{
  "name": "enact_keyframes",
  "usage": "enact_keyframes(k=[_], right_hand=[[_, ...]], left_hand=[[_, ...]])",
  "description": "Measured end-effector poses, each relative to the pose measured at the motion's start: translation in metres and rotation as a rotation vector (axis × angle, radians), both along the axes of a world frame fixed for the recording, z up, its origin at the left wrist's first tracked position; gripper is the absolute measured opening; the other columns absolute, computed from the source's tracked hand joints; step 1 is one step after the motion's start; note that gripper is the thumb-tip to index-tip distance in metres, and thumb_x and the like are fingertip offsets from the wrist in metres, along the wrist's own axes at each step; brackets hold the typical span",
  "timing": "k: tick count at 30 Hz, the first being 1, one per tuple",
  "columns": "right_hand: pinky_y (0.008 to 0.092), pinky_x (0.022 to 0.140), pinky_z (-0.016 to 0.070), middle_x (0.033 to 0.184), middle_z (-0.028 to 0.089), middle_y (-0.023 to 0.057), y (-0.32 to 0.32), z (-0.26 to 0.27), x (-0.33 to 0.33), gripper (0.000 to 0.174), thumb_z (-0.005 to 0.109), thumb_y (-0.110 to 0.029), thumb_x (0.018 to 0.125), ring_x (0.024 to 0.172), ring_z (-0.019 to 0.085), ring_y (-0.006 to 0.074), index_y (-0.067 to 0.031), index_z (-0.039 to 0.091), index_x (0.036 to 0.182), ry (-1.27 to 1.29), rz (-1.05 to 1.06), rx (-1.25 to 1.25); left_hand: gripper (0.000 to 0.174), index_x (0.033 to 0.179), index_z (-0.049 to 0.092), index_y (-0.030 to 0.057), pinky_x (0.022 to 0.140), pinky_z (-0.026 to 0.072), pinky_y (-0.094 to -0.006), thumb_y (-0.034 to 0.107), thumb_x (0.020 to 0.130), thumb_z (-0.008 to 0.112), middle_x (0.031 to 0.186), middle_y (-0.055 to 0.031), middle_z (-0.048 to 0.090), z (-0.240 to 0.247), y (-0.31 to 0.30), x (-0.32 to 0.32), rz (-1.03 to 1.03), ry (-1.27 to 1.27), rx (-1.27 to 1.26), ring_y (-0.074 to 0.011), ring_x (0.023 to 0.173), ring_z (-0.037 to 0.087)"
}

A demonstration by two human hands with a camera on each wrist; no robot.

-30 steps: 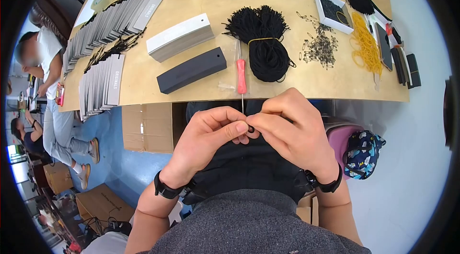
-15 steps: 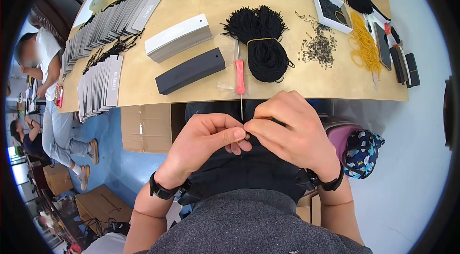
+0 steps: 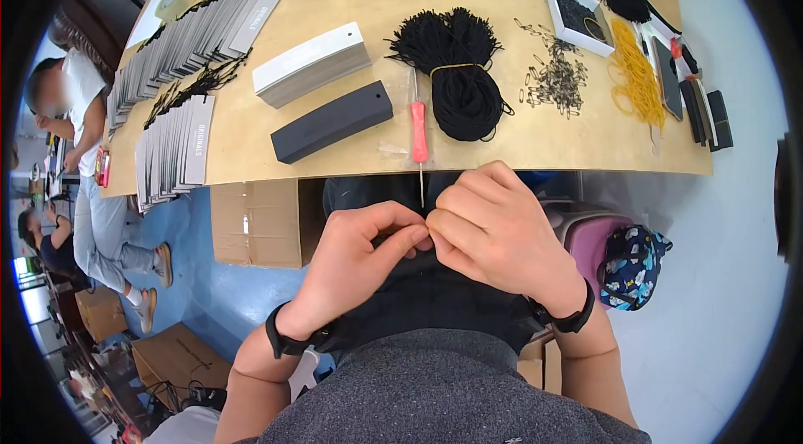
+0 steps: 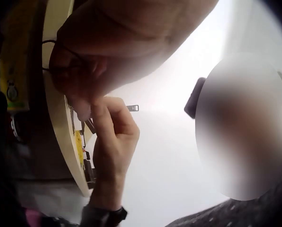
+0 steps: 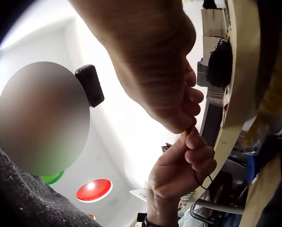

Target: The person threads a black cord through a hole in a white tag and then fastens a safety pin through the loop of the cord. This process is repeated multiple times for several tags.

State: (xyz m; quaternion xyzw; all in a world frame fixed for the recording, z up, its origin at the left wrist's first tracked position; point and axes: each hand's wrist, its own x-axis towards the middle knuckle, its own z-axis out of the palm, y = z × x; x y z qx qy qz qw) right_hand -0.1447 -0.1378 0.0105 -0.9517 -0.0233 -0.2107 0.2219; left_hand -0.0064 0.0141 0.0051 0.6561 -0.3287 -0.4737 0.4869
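In front of the table edge my two hands meet fingertip to fingertip. My left hand (image 3: 360, 256) pinches a thin black cord (image 5: 202, 187) between thumb and forefinger; a loop of it hangs below that hand in the right wrist view. My right hand (image 3: 498, 230) pinches at the same spot, its fingers curled, and the pinched part is hidden between the fingertips. Just beyond the hands, a red-handled tool (image 3: 419, 130) lies with its thin metal shaft jutting past the edge. A bundle of black cords (image 3: 468, 109) in a yellow band lies behind it.
Left of the tool are a white tag stack (image 3: 314, 67) and a dark tag stack (image 3: 335, 122). Corded tags (image 3: 176, 143) fan out at far left. To the right lie loose safety pins (image 3: 556, 84), a white box (image 3: 577, 21) and yellow rubber bands (image 3: 636, 76). A person stands at left.
The small black bit seen between the fingertips a second ago is now hidden. My right hand's fingers have curled in more, and the left hand's lower fingers have drawn in under the thumb.
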Motion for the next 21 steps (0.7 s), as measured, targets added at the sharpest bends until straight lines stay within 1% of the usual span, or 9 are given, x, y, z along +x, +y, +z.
enact_keyframes(k=[1, 2, 4, 5, 7, 8, 10, 14, 21], right_hand=[[0.0347, 0.074, 0.0434, 0.079, 0.049, 0.003, 0.0, -0.001, 0.001, 0.022, 0.075, -0.009, 0.067, 0.08, 0.056, 0.0211, -0.0061, 0.063, 0.085, 0.0, -0.001, 0.001], [0.0354, 0.074, 0.0436, 0.08, 0.05, 0.0037, -0.001, -0.003, 0.002, 0.022, 0.075, -0.007, 0.068, 0.081, 0.056, 0.0221, -0.0056, 0.063, 0.086, 0.015, -0.034, 0.018], [0.0361, 0.074, 0.0438, 0.082, 0.052, 0.0044, 0.0, -0.006, 0.003, 0.021, 0.074, -0.006, 0.069, 0.082, 0.057, 0.023, -0.0051, 0.063, 0.087, 0.029, -0.065, 0.034], [0.0363, 0.074, 0.044, 0.083, 0.053, 0.005, 0.003, -0.007, 0.004, 0.021, 0.074, -0.006, 0.07, 0.083, 0.058, 0.0238, -0.0054, 0.063, 0.088, -0.025, -0.128, 0.065], [0.0364, 0.073, 0.0444, 0.088, 0.057, 0.0058, 0.006, -0.005, 0.002, 0.021, 0.075, -0.006, 0.072, 0.083, 0.058, 0.0248, -0.0063, 0.064, 0.09, -0.108, -0.227, 0.111], [0.0364, 0.073, 0.0444, 0.088, 0.057, 0.0058, 0.008, -0.002, 0.0, 0.021, 0.075, -0.006, 0.072, 0.083, 0.058, 0.0248, -0.0063, 0.064, 0.09, -0.108, -0.225, 0.112], [0.0363, 0.072, 0.0445, 0.088, 0.058, 0.006, 0.011, 0.0, -0.005, 0.022, 0.076, -0.005, 0.072, 0.08, 0.058, 0.0249, -0.0068, 0.064, 0.09, -0.159, -0.218, 0.163], [0.0362, 0.07, 0.0439, 0.087, 0.056, 0.0053, 0.014, -0.004, -0.003, 0.023, 0.077, -0.005, 0.072, 0.077, 0.057, 0.0246, -0.0058, 0.064, 0.091, -0.182, -0.185, 0.102], [0.0359, 0.068, 0.0435, 0.082, 0.053, 0.0052, 0.022, -0.007, -0.003, 0.023, 0.077, -0.004, 0.07, 0.075, 0.056, 0.0241, -0.0058, 0.062, 0.087, -0.187, -0.232, 0.061]], left_hand=[[0.011, 0.098, 0.07, -0.002, 0.067, 0.0516, -0.0249, 0.006, 0.092, 0.067, 0.086, -0.0068, 0.073, 0.0, 0.0, -0.002, -0.017, -0.286, -0.052, -0.0096, 0.076, 0.065], [0.011, 0.098, 0.07, -0.002, 0.067, 0.0516, -0.0249, 0.006, 0.092, 0.067, 0.086, -0.0068, 0.073, 0.0, -0.002, -0.004, -0.018, -0.288, -0.052, -0.0096, 0.076, 0.065], [0.007, 0.098, 0.067, -0.0035, 0.072, 0.0502, -0.023, 0.001, 0.092, 0.065, 0.084, -0.0047, 0.069, 0.001, -0.004, -0.004, -0.024, -0.55, -0.189, -0.0103, 0.079, 0.064], [0.007, 0.098, 0.067, -0.0035, 0.072, 0.0502, -0.023, 0.001, 0.092, 0.065, 0.084, -0.0047, 0.069, -0.004, -0.004, -0.003, -0.023, -0.55, -0.189, -0.0103, 0.079, 0.064], [0.009, 0.096, 0.069, -0.0031, 0.066, 0.049, -0.024, 0.002, 0.089, 0.069, 0.085, -0.005, 0.067, -0.017, -0.004, -0.001, 0.106, -0.177, -0.206, -0.0078, 0.076, 0.062], [0.009, 0.096, 0.069, -0.0031, 0.066, 0.049, -0.024, 0.002, 0.089, 0.069, 0.085, -0.005, 0.067, -0.016, -0.003, -0.001, 0.109, -0.177, -0.205, -0.0078, 0.076, 0.062], [0.008, 0.097, 0.069, -0.0026, 0.069, 0.0476, -0.0228, 0.003, 0.091, 0.068, 0.088, -0.0032, 0.064, -0.015, -0.003, -0.001, 0.147, 0.075, -0.175, -0.0073, 0.08, 0.06], [0.008, 0.098, 0.069, -0.0023, 0.07, 0.0455, -0.0217, 0.003, 0.093, 0.067, 0.089, -0.0015, 0.062, -0.01, -0.002, 0.001, 0.115, 0.109, -0.17, -0.0064, 0.081, 0.058], [0.012, 0.101, 0.072, -0.0017, 0.066, 0.0422, -0.0212, 0.006, 0.093, 0.068, 0.084, 0.0001, 0.06, -0.012, 0.004, 0.0, 0.092, 0.038, -0.175, -0.0049, 0.076, 0.053]])
